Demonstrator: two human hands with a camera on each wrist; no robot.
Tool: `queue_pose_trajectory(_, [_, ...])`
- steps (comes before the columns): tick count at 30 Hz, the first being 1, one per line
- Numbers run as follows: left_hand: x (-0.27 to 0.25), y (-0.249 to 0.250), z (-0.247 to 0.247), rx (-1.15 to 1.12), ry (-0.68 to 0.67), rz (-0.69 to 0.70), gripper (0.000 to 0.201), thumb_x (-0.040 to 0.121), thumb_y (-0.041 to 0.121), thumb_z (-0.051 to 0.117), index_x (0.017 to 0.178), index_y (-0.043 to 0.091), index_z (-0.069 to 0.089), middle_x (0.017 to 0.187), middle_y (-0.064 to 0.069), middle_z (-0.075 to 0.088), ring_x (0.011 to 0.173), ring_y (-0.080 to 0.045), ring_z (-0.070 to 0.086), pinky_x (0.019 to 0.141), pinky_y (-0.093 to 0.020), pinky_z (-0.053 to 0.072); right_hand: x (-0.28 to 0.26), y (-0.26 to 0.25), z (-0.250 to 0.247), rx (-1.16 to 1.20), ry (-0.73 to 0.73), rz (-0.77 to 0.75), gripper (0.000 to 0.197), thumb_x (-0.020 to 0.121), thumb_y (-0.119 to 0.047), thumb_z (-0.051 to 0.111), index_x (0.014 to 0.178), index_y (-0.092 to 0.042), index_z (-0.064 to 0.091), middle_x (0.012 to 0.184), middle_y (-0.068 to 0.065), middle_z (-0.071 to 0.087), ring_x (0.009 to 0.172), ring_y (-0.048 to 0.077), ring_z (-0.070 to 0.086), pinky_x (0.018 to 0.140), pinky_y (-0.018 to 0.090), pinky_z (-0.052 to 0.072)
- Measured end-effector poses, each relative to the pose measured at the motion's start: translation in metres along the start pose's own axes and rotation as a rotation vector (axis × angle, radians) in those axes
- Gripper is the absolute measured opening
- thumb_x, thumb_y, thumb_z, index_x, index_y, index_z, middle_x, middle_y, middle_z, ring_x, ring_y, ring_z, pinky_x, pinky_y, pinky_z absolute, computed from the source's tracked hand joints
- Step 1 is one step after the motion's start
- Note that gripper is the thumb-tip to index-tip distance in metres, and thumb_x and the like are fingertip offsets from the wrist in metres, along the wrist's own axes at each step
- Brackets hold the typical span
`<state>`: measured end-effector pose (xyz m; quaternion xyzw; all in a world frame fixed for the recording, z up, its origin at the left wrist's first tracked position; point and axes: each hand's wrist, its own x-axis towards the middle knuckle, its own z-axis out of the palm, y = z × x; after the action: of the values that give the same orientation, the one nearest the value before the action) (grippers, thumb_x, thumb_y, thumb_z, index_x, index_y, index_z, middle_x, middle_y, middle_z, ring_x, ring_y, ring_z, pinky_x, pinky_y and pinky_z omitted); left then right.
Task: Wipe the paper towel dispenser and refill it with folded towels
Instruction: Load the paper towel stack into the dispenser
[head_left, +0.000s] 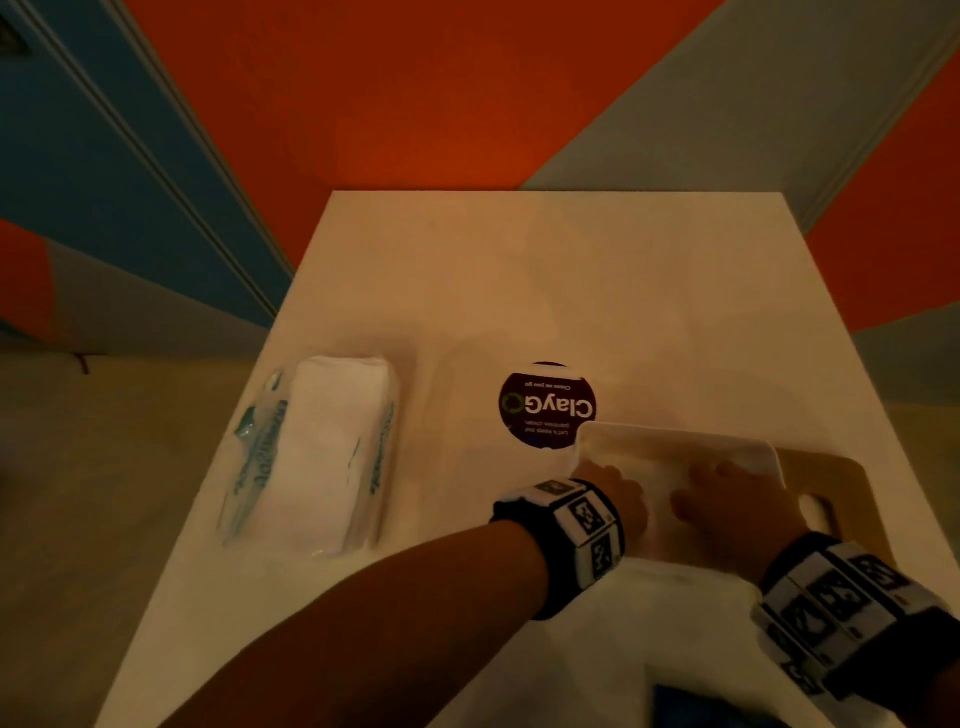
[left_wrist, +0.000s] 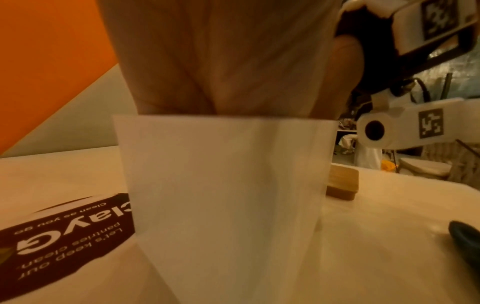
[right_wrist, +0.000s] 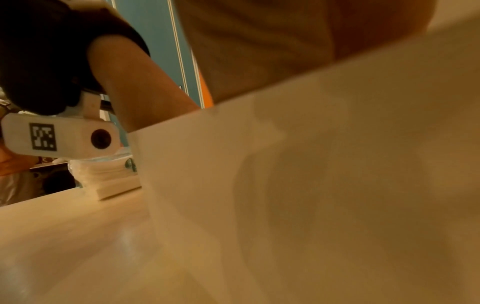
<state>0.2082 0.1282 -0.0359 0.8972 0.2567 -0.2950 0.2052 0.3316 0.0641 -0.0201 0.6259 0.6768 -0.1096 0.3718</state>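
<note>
A white folded paper towel (head_left: 675, 452) lies tilted over the near right of the white surface (head_left: 519, 291). My left hand (head_left: 615, 496) holds its left end and my right hand (head_left: 727, 501) holds its right part. In the left wrist view the paper towel (left_wrist: 223, 185) hangs from the palm and hides the fingers. The right wrist view shows the paper towel (right_wrist: 311, 185) covering the fingers too. An opened plastic pack of folded towels (head_left: 322, 452) lies to the left, and the pack of folded towels (right_wrist: 109, 179) shows low in the right wrist view. I cannot pick out a dispenser.
A round dark ClayGo sticker (head_left: 548, 402) sits just beyond the towel. A wooden board (head_left: 841, 488) with a handle slot lies under the towel's right end. A dark rounded object (left_wrist: 465, 238) rests at the near right. Orange, blue and grey walls rise behind.
</note>
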Motion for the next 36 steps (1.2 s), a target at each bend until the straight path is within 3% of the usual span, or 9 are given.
queue_pose_trajectory(5, [-0.044, -0.015, -0.017, -0.276, 0.458, 0.268, 0.032, 0.09, 0.016, 0.048, 0.122, 0.015, 0.053, 0.131, -0.012, 0.054, 0.116, -0.028, 0.052, 0.093, -0.038, 0.045, 0.004, -0.004, 0.002, -0.023, 0.02, -0.002, 0.033, 0.092, -0.029, 0.047, 0.125, -0.031, 0.048, 0.132, 0.012, 0.045, 0.118, 0.032, 0.048, 0.088, 0.04, 0.048])
queue_pose_trajectory(8, [-0.083, -0.066, -0.011, -0.727, 0.87, 0.153, 0.025, 0.084, 0.007, 0.054, 0.106, 0.005, 0.063, 0.113, -0.018, 0.064, 0.095, -0.01, 0.06, 0.083, -0.005, 0.039, 0.014, -0.001, 0.009, 0.059, -0.032, 0.014, 0.035, 0.042, -0.025, 0.088, 0.071, -0.024, 0.068, 0.08, 0.016, 0.067, 0.065, 0.036, 0.066, 0.045, 0.044, 0.056])
queue_pose_trajectory(11, [-0.12, -0.135, 0.014, -0.952, 1.093, -0.241, 0.023, 0.082, -0.003, 0.056, 0.103, 0.001, 0.063, 0.112, -0.022, 0.064, 0.078, 0.004, 0.06, 0.069, 0.001, 0.04, 0.021, -0.001, 0.014, -0.011, 0.034, 0.003, 0.026, 0.086, -0.038, 0.05, 0.111, -0.032, 0.055, 0.122, 0.003, 0.052, 0.111, 0.025, 0.053, 0.086, 0.037, 0.05])
queue_pose_trajectory(16, [-0.153, -0.213, 0.058, -0.864, 0.831, -0.731, 0.05, 0.085, 0.012, 0.059, 0.13, 0.004, 0.04, 0.139, -0.02, 0.041, 0.127, -0.032, 0.04, 0.107, -0.038, 0.032, 0.022, -0.007, 0.014, 0.177, 0.127, 0.004, 0.015, 0.091, -0.044, 0.034, 0.097, -0.047, 0.048, 0.127, -0.002, 0.047, 0.115, 0.017, 0.049, 0.093, 0.029, 0.042])
queue_pose_trajectory(21, [-0.153, -0.23, 0.082, -1.052, 0.807, -0.704, 0.064, 0.081, 0.01, 0.062, 0.136, 0.01, 0.029, 0.143, -0.018, 0.036, 0.13, -0.03, 0.037, 0.109, -0.039, 0.03, 0.067, 0.022, 0.084, 0.422, 0.213, 0.088, 0.071, 0.057, -0.034, 0.076, 0.08, -0.078, 0.025, 0.053, -0.016, 0.019, 0.042, 0.017, 0.047, 0.041, 0.039, 0.046])
queue_pose_trajectory(23, [-0.153, -0.231, 0.085, -1.048, 0.841, -0.71, 0.066, 0.078, 0.009, 0.064, 0.135, 0.01, 0.03, 0.142, -0.018, 0.035, 0.13, -0.032, 0.035, 0.11, -0.043, 0.03, 0.067, 0.024, 0.099, 0.54, 0.227, 0.078, 0.079, 0.047, -0.029, 0.085, 0.078, -0.076, 0.03, 0.052, -0.013, 0.025, 0.04, 0.016, 0.045, 0.041, 0.035, 0.043])
queue_pose_trajectory(26, [-0.152, -0.229, 0.083, -0.925, 0.867, -0.707, 0.069, 0.077, 0.008, 0.064, 0.136, 0.009, 0.028, 0.141, -0.02, 0.033, 0.129, -0.035, 0.032, 0.11, -0.045, 0.029, 0.06, 0.01, 0.085, 0.534, 0.267, 0.19, 0.005, 0.054, -0.054, 0.049, 0.056, -0.052, 0.044, 0.05, -0.011, 0.033, 0.037, 0.027, 0.052, 0.041, 0.038, 0.044])
queue_pose_trajectory(32, [-0.151, -0.229, 0.081, -1.058, 0.828, -0.648, 0.059, 0.079, 0.004, 0.059, 0.132, 0.01, 0.036, 0.136, -0.018, 0.039, 0.124, -0.031, 0.037, 0.109, -0.04, 0.03, 0.056, -0.001, 0.088, 0.814, 0.371, 0.367, 0.014, 0.054, -0.066, 0.047, 0.06, -0.056, 0.04, 0.06, 0.016, 0.06, 0.058, 0.045, 0.062, 0.06, 0.057, 0.051])
queue_pose_trajectory(36, [-0.154, -0.235, 0.079, -1.073, 0.81, -0.681, 0.056, 0.075, 0.007, 0.064, 0.126, 0.006, 0.042, 0.132, -0.018, 0.036, 0.121, -0.032, 0.038, 0.104, -0.034, 0.031, 0.02, -0.01, 0.04, 0.977, 0.488, 0.467, 0.018, 0.055, -0.064, 0.058, 0.065, -0.071, 0.046, 0.086, 0.032, 0.066, 0.073, 0.046, 0.061, 0.08, 0.031, 0.043])
